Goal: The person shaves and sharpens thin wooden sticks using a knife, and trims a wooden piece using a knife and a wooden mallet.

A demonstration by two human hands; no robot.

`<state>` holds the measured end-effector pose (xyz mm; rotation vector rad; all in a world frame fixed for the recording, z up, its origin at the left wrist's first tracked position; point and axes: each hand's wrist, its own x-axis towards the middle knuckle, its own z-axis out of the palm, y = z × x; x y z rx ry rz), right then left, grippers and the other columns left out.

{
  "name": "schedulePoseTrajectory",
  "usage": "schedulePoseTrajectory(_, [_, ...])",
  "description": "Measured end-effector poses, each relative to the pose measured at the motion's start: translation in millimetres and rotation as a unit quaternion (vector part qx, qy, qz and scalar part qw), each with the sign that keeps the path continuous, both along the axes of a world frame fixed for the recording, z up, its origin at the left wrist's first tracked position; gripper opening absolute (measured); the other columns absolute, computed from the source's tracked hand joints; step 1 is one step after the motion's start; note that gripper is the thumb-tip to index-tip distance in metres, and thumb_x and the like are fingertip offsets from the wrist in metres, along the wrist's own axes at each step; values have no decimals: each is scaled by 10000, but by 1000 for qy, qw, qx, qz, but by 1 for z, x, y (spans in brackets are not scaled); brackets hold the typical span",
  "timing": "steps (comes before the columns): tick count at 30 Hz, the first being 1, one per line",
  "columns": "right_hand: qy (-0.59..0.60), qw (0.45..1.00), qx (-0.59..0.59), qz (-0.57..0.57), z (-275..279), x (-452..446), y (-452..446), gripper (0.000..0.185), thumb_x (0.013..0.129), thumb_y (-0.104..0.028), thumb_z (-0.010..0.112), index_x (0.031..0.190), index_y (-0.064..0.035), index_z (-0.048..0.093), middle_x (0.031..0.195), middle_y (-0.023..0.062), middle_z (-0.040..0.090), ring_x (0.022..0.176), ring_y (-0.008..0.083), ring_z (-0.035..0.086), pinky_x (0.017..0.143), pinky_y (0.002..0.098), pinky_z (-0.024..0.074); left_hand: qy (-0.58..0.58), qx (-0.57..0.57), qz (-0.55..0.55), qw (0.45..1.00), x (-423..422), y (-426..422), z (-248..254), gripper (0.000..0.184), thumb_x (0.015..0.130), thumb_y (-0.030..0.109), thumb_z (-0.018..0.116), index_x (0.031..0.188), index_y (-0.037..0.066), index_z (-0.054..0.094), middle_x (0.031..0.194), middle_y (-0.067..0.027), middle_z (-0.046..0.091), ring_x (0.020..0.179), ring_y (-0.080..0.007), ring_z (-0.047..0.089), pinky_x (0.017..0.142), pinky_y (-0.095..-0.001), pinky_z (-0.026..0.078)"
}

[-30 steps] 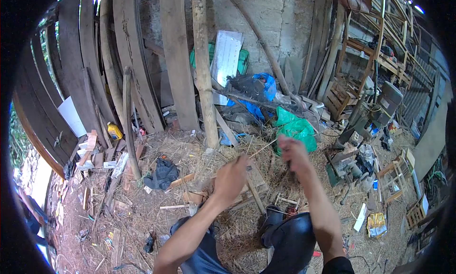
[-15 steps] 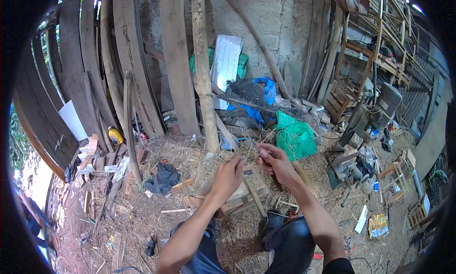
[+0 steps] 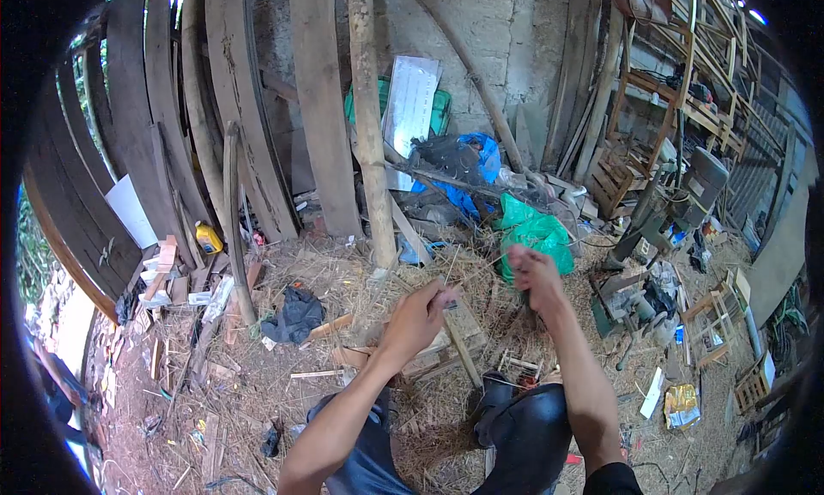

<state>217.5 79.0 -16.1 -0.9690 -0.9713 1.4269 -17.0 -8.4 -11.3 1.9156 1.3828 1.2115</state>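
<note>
My left hand (image 3: 417,320) is held out over the littered floor, its fingertips pinched together near a wooden stick (image 3: 462,349). A thin pale strand seems to rise by these fingertips, too fine to name. Further right, my right hand (image 3: 539,280) is closed with fingers curled, in front of the green plastic bag (image 3: 534,233). Whatever it grips is too small or hidden to make out. A gap separates the two hands. Below them a low wooden block (image 3: 468,328) lies between my knees and the bag.
A wooden post (image 3: 367,135) stands ahead, with planks (image 3: 322,109) to its left. A black plastic bag (image 3: 294,318) and a yellow bottle (image 3: 208,237) lie left. Machinery (image 3: 639,302) stands right. Straw and wood scraps cover the floor.
My hands have moved apart: the right has gone right and slightly up, the left has shifted slightly right. The view has shifted slightly.
</note>
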Motion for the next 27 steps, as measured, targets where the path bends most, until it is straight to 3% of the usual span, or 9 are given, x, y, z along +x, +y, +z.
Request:
schedulePoseTrajectory(1, [14,999,-10,-32,-4,17,8,185,910,-216,563,893,-35,593,675,-47,495,475,34,354,411,184,254,-9,6,8,1000,-6,0,-2,124,902,139,510,951,35,558,708,-213,569,658,-393,568,576,-406,427])
schedulePoseTrajectory(6, [47,994,25,-90,-4,31,-4,231,918,-265,553,936,-35,574,650,-44,471,484,37,363,422,194,273,-30,8,31,999,-23,7,-5,122,893,120,511,953,35,574,762,-201,611,683,-347,608,604,-378,449])
schedulePoseTrajectory(8, [-54,994,81,-45,1,14,-11,239,926,-256,540,978,-25,569,670,-32,490,492,40,377,424,206,294,-18,-18,40,999,-21,5,-1,121,890,112,509,954,34,577,777,-198,622,693,-338,616,615,-373,456])
schedulePoseTrajectory(10, [-107,985,132,-37,-2,-4,-12,227,937,-241,519,990,-26,570,679,-19,508,498,42,385,430,207,309,11,-36,41,998,-12,1,11,130,908,114,514,959,13,577,801,-144,642,736,-210,619,686,-311,462])
schedulePoseTrajectory(14, [-93,987,130,31,-4,-18,-15,232,946,-218,502,1081,-43,570,659,-12,530,498,40,399,431,196,315,22,-60,44,997,-6,4,9,132,907,115,517,954,8,577,819,-152,643,734,-223,618,674,-327,460])
schedulePoseTrajectory(16, [-114,980,157,40,-7,-21,-12,270,941,-206,512,1153,-43,545,678,-3,552,486,39,392,426,195,308,-29,13,30,999,-6,8,1,135,904,117,525,956,6,582,824,-162,643,729,-238,620,663,-340,457])
schedulePoseTrajectory(20, [-131,975,169,60,11,-39,-34,277,934,-214,529,1147,-38,546,687,7,562,476,38,374,420,197,287,-26,3,40,999,-3,6,2,137,903,120,530,963,9,585,826,-169,644,713,-237,622,650,-345,457])
schedulePoseTrajectory(23, [-12,985,46,166,13,-54,-43,293,923,-234,552,1128,-26,564,702,10,563,473,40,337,425,190,241,3,-15,24,1000,2,2,8,135,901,117,532,966,13,587,814,-161,647,696,-257,628,645,-338,464])
schedulePoseTrajectory(27, [2,982,21,190,16,-51,-38,228,922,-201,547,1036,-16,616,686,-21,526,477,35,321,425,198,220,-14,48,3,999,2,4,0,135,899,123,527,976,28,585,693,-179,580,576,-308,568,559,-356,431])
